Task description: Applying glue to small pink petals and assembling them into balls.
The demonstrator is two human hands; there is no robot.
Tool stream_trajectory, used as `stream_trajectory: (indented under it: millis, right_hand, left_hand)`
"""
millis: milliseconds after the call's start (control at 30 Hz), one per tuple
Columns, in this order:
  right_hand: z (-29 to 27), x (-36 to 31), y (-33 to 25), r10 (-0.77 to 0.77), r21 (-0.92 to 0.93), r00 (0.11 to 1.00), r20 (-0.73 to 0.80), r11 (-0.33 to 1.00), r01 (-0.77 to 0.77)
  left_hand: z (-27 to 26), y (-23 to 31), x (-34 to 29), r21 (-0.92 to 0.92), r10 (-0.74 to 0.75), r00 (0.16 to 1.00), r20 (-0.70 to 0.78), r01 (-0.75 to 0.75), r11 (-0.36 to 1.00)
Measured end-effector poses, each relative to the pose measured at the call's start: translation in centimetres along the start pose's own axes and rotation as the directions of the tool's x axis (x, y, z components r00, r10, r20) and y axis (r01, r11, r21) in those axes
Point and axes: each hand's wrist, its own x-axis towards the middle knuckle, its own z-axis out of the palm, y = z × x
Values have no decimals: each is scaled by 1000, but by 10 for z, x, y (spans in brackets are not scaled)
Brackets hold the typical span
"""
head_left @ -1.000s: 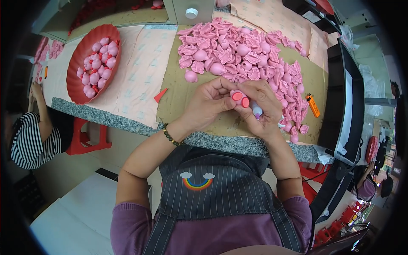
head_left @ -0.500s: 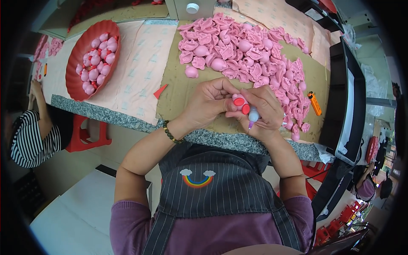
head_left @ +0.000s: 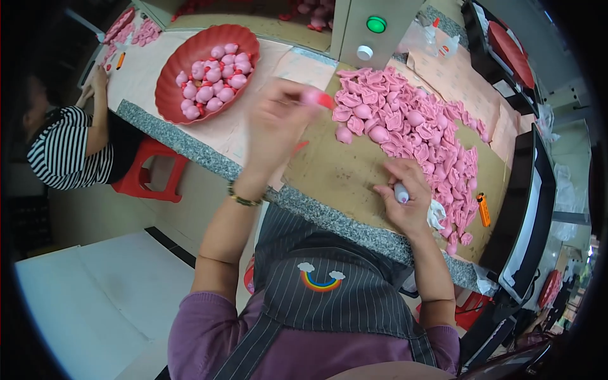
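Left hand (head_left: 275, 123), blurred, seems pinched on a pink piece (head_left: 318, 98); it could slip. Right hand (head_left: 405, 199) grips a white tube (head_left: 401, 193).

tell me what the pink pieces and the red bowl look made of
Pink pieces: likely soft moulded plastic or rubber, by their smooth rounded shapes with a dull sheen. Red bowl: probably hard plastic, with an even glossy colour and a scalloped rim.

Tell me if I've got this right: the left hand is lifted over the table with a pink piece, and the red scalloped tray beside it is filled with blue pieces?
Not quite. In the head view the red scalloped tray holds pink pieces, not blue. The rest stands: the left hand is lifted over the table with a pink piece.
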Motion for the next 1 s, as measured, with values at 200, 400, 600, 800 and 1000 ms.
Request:
stream_trajectory:
  millis: [200,400,600,800,1000]
  right_hand:
    - [12,5,-3,-186,-80,976,112,978,195]
    - [18,16,-10,-193,-105,962,191,971,215]
    - [42,39,-8,-208,-116,959,192,966,232]
    - [54,36,5,-303,-121,944,132,940,318]
    - [53,46,4,-300,-141,940,164,936,324]
  left_hand:
    - [-119,12,48,577,238,947,-217,-72,813]
    - [-87,9,40,816,417,903,105,-318,483]
    - [-13,-37,57,640,191,965,179,-262,722]
    - [-9,-89,162,805,125,978,-167,62,590]
    - [-41,-128,253,937,-17,979,-205,202,285]
